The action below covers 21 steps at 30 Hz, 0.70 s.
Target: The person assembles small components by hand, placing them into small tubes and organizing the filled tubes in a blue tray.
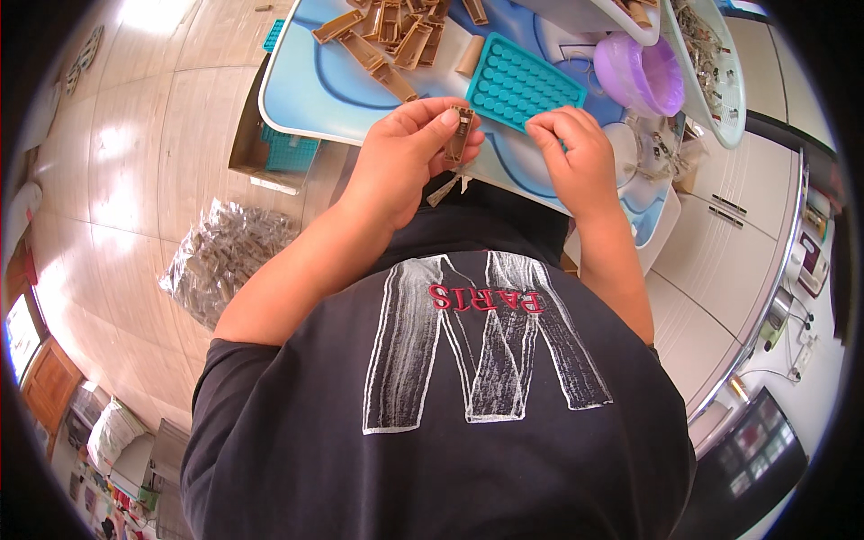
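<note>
A narrow, open brown plastic casing [459,144] is held upright between the thumb and fingers of my left hand [405,148]. Some small metal-looking part shows inside its upper end. My right hand [580,157] is beside the lower right edge of a teal tray [481,72] with rows of small round cells. Its thumb and fingers are drawn together; whatever is between them is too small or hidden to name. Several more brown casings [387,40] lie heaped on the table beyond my left hand.
A purple bowl [630,76] stands right of the tray on the blue-and-white table [306,90]. Beyond it, a pale basket [733,117] holds small parts. On the floor at left are a clear bag of parts [229,256] and a cardboard box [247,144] with teal trays.
</note>
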Motion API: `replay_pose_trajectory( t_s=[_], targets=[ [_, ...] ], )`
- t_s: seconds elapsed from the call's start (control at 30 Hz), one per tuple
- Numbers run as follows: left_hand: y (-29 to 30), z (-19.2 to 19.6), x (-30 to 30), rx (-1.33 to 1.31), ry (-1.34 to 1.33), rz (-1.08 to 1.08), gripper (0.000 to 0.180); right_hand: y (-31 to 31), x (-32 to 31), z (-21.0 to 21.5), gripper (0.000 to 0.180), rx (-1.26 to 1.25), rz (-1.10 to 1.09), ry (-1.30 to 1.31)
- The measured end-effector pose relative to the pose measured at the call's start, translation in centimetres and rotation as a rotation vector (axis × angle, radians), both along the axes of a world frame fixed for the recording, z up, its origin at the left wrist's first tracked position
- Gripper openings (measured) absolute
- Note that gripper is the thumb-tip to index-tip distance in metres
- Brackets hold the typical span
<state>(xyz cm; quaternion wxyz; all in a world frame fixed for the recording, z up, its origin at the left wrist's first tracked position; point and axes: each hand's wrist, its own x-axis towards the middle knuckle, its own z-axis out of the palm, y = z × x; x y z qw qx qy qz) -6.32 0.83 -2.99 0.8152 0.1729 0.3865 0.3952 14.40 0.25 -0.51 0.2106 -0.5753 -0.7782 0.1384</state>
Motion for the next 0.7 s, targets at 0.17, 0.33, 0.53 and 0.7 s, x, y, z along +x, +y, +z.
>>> replay_pose_trajectory(
  t_s=[0.17, 0.33, 0.53, 0.7],
  targets=[
    [-0.3, 1.8, 1.5, -0.043, -0.069, -0.104, 0.028, -2.4, -1.4, 1.1, 0.014, -0.226, -0.163, 0.518],
    [-0.5, 2.4, 3.7, -0.047, -0.042, -0.319, 0.028, -4.1, -0.3, 1.1, 0.021, -0.51, -0.272, 1.054],
    [-0.1, 2.5, 7.5, -0.002, 0.049, -0.499, 0.026, -5.8, 5.1, 0.4, 0.018, -0.61, -0.481, 1.219],
    [2.4, 2.8, 7.9, 1.118, 0.815, -0.29, 0.016, -5.2, 12.0, -0.2, 0.021, -0.549, -0.648, 1.138]
  ],
)
